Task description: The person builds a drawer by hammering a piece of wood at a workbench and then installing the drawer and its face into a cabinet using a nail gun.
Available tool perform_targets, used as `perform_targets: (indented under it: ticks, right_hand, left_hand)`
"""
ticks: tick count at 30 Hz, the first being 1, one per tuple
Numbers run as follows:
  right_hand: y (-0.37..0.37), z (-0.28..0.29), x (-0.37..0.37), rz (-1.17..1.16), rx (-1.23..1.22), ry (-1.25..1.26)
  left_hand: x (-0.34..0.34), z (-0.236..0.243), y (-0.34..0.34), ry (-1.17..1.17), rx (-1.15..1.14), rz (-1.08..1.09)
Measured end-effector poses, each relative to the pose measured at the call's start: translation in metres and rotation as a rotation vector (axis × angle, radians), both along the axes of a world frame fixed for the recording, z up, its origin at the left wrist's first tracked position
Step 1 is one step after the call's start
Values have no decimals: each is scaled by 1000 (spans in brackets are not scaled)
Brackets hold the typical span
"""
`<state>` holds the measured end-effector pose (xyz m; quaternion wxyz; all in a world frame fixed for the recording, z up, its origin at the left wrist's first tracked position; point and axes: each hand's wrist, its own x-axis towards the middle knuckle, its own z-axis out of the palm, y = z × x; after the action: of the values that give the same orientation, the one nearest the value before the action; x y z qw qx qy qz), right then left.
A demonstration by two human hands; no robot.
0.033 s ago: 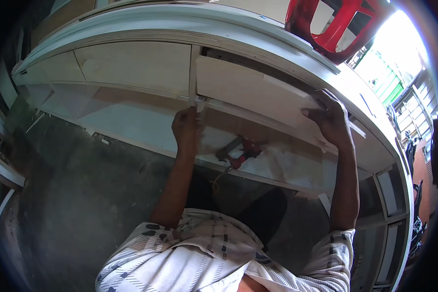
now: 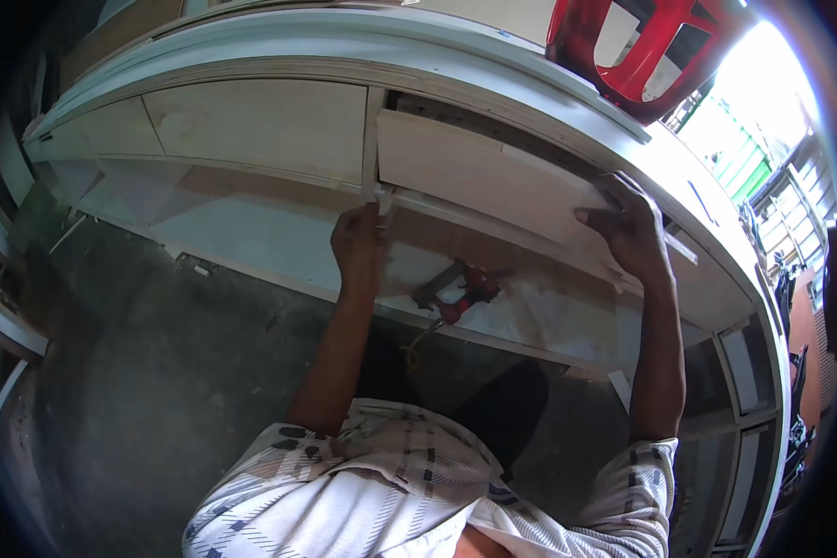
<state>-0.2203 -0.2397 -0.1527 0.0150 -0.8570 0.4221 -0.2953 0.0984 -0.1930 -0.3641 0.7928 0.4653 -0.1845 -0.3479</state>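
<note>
A pale wooden drawer front (image 2: 479, 172) sits slightly askew in the cabinet opening, with a dark gap along its top edge. My right hand (image 2: 632, 228) grips its right end, thumb on the face and fingers over the upper edge. By the panel's lower left corner, my left hand (image 2: 356, 244) is closed, its fingertips at a small whitish piece (image 2: 383, 199) beside the upright divider. What those fingers pinch is too small to make out. Below the panel, a red and black nail gun or stapler (image 2: 460, 293) with a yellowish hose lies on the cabinet's lower board.
The long white cabinet top (image 2: 363, 42) curves across the back, with a red plastic stool (image 2: 637, 56) on it at the right. Another pale drawer front (image 2: 256, 126) fills the bay to the left. Open compartments (image 2: 749, 372) stand at the right. The grey floor (image 2: 177, 372) has scraps on it.
</note>
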Motion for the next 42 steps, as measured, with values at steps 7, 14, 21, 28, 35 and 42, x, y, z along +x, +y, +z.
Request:
perform_targets:
  ticks: [7,14,21,28,35,42]
  right_hand:
    - [-20,-33,4,-15,-40,54]
    - [-43,-60,-6,128,-173,22]
    - [-63,-99,-4,56,-527,-11]
    - [-47,-119,-4,-76,-719,-167]
    - [-45,-125,-9,-104,-763,-230]
    - [-49,-131,-24,-134,-832,-194]
  left_hand:
    - [-1,-2,-7,-10,-20,-26]
    - [-8,3,-1,44,-10,-66]
    - [6,-28,-16,-257,-54,109]
    - [-39,32,-1,-881,27,483]
    - [-75,79,-11,-1382,-151,408]
    - [-88,96,-29,-1494,-245,368]
